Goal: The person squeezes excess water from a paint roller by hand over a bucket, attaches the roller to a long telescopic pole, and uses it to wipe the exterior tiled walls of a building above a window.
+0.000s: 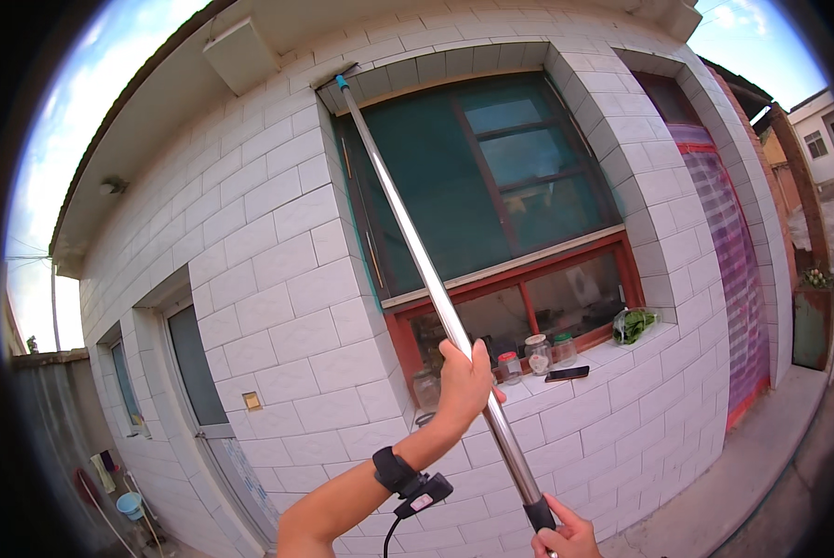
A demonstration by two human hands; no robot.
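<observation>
A long metal telescopic pole (417,240) rises up and to the left across the window. My left hand (466,380) is wrapped around its middle, with a black strap and a cabled device on that wrist. Lower down, my right hand (565,533) grips the pole by its black end grip (540,515). At the far tip, a blue connector (342,81) carries a dark, thin head, seen edge-on near the upper left corner of the window recess. Behind the pole is a window with a green screen (424,188) and a red lower frame (528,307).
Glass jars (538,354), a phone (567,374) and a bag of green vegetables (634,326) stand or lie on the tiled sill. A checked curtain (727,258) hangs in the right doorway. At lower left are a door (201,363) and a blue basin (130,506).
</observation>
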